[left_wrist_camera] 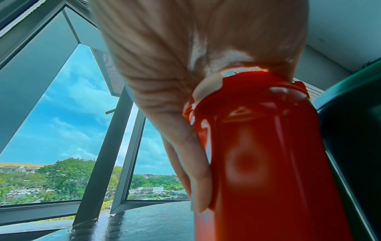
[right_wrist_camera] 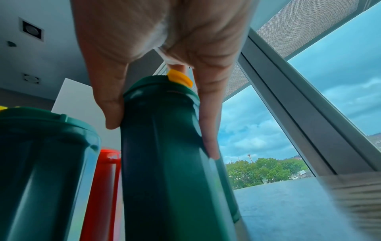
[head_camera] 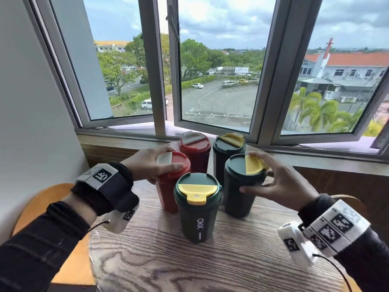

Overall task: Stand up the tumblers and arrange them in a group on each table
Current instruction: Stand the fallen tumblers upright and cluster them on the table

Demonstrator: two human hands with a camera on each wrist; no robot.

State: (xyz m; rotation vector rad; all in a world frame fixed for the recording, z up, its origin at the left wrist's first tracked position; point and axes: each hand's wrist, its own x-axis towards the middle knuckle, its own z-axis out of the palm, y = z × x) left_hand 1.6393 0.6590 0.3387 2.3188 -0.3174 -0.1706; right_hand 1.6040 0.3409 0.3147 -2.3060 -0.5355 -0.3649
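Because five tumblers stand close together on the wooden table (head_camera: 210, 260), a push could topple a neighbour. At 10 o'clock the left hand (head_camera: 151, 163) grips the red tumbler (head_camera: 168, 186) from above; at 2 o'clock the right hand (head_camera: 275, 182) grips the green tumbler (head_camera: 240, 192). From the left wrist, fingers (left_wrist_camera: 198, 179) curl down that red tumbler's side. From the right wrist, thumb and finger pinch the green one's upper wall.

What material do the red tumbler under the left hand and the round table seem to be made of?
The red tumbler with grey lid flap looks like glossy plastic or coated metal: bright reflections run down its wall in the left wrist view. The round grey-brown table looks like wood or wood-print laminate, matt, with a clear grain pattern.
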